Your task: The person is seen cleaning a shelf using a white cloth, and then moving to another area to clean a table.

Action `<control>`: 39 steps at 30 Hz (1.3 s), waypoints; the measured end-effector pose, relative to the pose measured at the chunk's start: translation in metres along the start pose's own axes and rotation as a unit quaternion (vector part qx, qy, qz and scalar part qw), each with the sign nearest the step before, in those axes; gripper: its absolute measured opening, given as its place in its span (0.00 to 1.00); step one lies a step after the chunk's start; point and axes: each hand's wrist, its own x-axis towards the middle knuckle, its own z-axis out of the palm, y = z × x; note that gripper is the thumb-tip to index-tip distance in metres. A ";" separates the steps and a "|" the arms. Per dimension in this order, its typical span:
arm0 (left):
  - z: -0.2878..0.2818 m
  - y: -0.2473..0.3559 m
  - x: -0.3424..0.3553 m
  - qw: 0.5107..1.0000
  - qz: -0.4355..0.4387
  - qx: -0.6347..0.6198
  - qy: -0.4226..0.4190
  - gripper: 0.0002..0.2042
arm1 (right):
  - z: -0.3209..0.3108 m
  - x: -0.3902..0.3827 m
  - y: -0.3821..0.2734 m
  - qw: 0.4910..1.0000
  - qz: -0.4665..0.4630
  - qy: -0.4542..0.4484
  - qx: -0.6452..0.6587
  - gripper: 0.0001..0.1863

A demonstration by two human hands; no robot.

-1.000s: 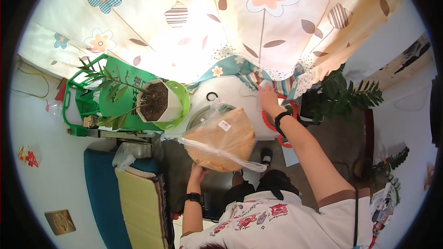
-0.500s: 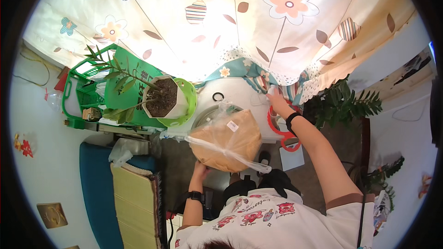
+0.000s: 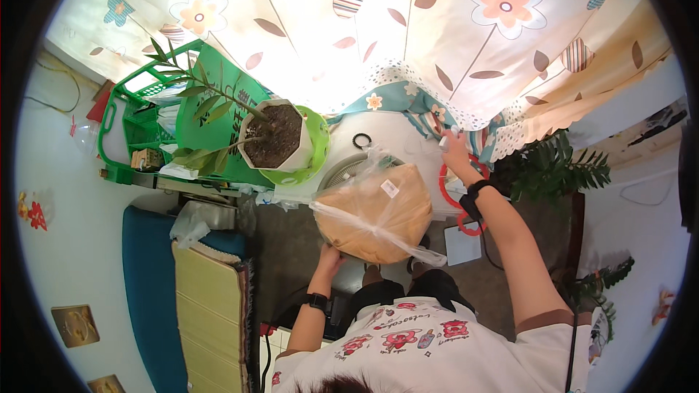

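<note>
A large tan-brown paper package point(image 3: 397, 211) in a knotted clear plastic bag tilts over the near edge of the white tabletop point(image 3: 342, 131). My left hand point(image 3: 332, 256) grips its lower left edge from below, with the fingers partly hidden under it. My right hand point(image 3: 456, 153) is at the right end of the tabletop, beside the curtain hem. Its fingers are closed around something small and white that I cannot make out. Just below that wrist lies a red-rimmed object point(image 3: 445, 188), partly covered by my arm. A round grey grille point(image 3: 342, 172) shows behind the package.
A black ring point(image 3: 362, 140) lies on the tabletop. To the left stand a potted plant point(image 3: 277, 138) in a green saucer and a green crate point(image 3: 120, 135). The flowered curtain point(image 3: 393, 36) hangs behind. Leafy plants point(image 3: 553, 171) stand at the right, and a blue-and-yellow padded seat point(image 3: 207, 306) at the left.
The whole view has shifted, so most things appear farther right. Both hands keep their places, the left on the package and the right by the curtain hem.
</note>
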 end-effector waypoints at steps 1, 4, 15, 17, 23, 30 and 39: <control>0.000 0.000 0.000 1.000 0.000 -0.004 -0.003 0.16 | -0.008 -0.002 -0.010 1.000 -0.011 0.006 0.012 0.30; 0.004 0.006 -0.005 0.999 0.007 -0.022 -0.028 0.16 | -0.038 -0.006 -0.048 0.991 -0.083 0.036 0.096 0.30; 0.014 0.039 -0.005 0.999 0.040 0.014 -0.005 0.22 | -0.095 -0.039 -0.192 0.943 -0.095 -0.017 0.318 0.31; 0.014 0.041 -0.002 0.999 0.032 0.038 0.007 0.23 | -0.094 -0.046 -0.206 0.939 -0.111 -0.034 0.325 0.32; 0.014 0.046 -0.004 0.997 0.044 0.064 0.003 0.33 | -0.096 -0.065 -0.238 0.929 -0.104 -0.093 0.343 0.32; 0.016 0.061 -0.010 0.993 0.022 0.067 -0.095 0.28 | -0.102 -0.097 -0.288 0.913 -0.134 -0.228 0.309 0.32; 0.014 0.052 0.031 0.981 0.120 0.094 -0.122 0.25 | -0.091 -0.129 -0.346 0.859 -0.257 -0.297 0.329 0.29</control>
